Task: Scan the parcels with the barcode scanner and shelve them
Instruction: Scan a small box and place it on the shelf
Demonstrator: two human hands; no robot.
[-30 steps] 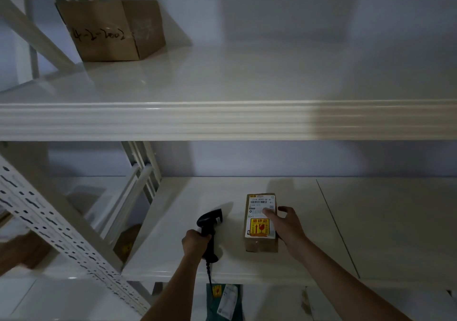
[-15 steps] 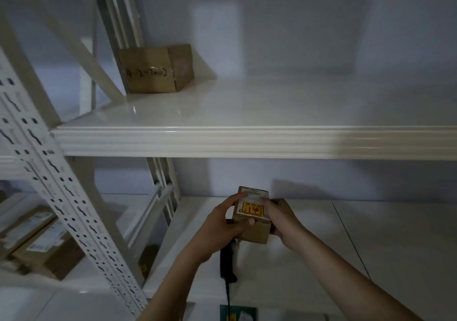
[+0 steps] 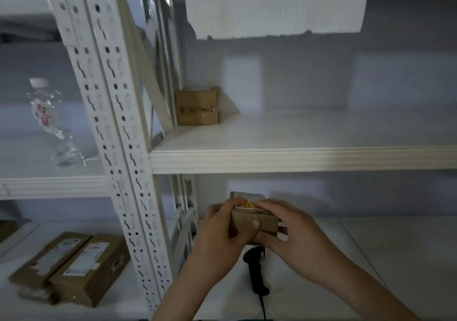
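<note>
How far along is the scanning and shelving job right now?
Looks done: a brown cardboard box with handwriting sits on the upper white shelf. In hand: the left hand and right hand both grip a small brown cardboard parcel with a yellow label; the black barcode scanner lies below. Left: shelving this parcel.
</note>
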